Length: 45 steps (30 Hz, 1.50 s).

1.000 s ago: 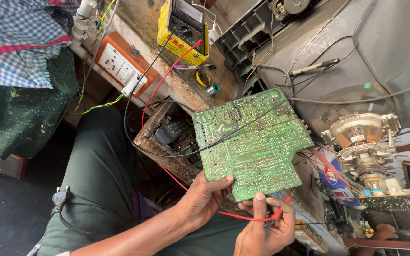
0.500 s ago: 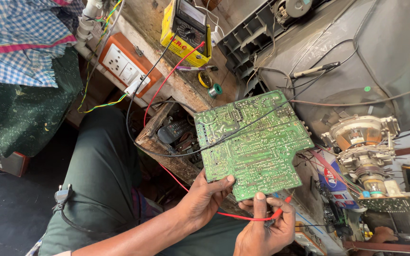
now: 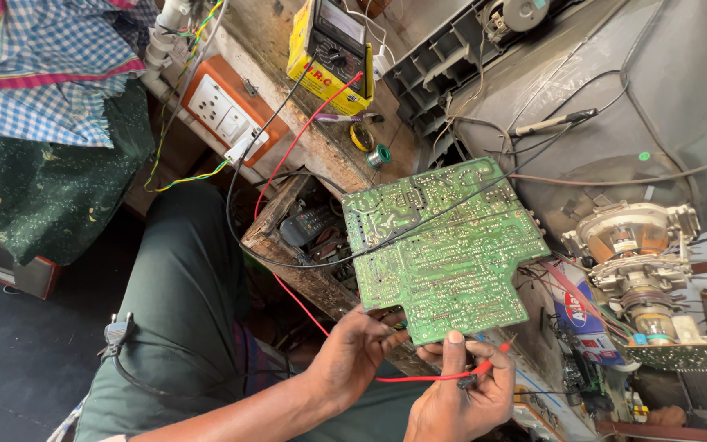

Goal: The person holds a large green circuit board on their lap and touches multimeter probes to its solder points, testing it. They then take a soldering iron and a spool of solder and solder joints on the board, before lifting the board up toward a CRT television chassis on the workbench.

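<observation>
**Board held steady, view drifted slightly**

Little has changed since a second ago: both hands keep their grip, and only the camera has shifted a bit, showing more of the meter at the top.

The left hand (image 3: 352, 356) pinches the near edge of the green board (image 3: 442, 244), solder side up. The right hand (image 3: 460, 391) is closed on the same edge at 5 o'clock, thumb on top, with a red probe (image 3: 484, 366) caught in its fingers.

The board's far edge sits close to the grey set (image 3: 615, 106) at 1 o'clock. Open room lies at 9 o'clock, over the lap. The yellow meter (image 3: 329, 53) stands at 11 o'clock, beside the orange socket box (image 3: 222, 106).
</observation>
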Each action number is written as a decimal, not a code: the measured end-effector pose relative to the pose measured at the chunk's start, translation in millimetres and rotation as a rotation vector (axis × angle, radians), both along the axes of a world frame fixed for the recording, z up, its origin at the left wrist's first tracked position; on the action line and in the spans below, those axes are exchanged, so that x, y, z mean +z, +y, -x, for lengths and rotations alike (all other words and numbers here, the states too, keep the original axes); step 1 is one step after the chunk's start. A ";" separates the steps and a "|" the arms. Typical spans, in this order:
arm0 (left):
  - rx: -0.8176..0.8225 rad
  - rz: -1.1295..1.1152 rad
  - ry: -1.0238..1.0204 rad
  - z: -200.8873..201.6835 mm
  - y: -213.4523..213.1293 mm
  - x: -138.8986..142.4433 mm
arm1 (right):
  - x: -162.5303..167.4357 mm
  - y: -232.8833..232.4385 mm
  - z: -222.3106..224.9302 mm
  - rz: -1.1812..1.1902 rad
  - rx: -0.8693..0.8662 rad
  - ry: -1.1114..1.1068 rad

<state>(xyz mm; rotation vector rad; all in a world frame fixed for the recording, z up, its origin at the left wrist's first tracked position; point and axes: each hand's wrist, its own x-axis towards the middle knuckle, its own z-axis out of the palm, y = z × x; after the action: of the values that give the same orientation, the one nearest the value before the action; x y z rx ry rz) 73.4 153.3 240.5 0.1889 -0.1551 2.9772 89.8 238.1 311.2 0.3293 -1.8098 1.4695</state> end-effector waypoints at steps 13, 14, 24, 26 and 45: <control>0.174 0.528 0.404 23.3 24.5 -30.0 | -15.2 1.7 1.0 -0.092 -0.083 0.043; 0.253 0.774 0.405 26.0 22.9 -33.9 | -17.4 3.4 1.7 -0.103 -0.088 0.052; 0.570 1.307 0.381 27.6 15.4 -45.8 | -30.1 20.0 8.3 -0.104 -0.072 0.064; 0.487 1.177 0.323 26.3 19.3 -46.4 | -30.9 20.2 6.5 -0.102 -0.067 0.058; 0.232 0.619 0.077 44.3 46.7 -60.3 | -37.6 19.6 5.8 -0.116 -0.082 0.023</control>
<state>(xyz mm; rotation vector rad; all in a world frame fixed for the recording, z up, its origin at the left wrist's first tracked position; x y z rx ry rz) 29.1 200.0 180.1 0.2533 0.8364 3.0577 83.9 257.6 273.6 0.3237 -1.8723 1.3027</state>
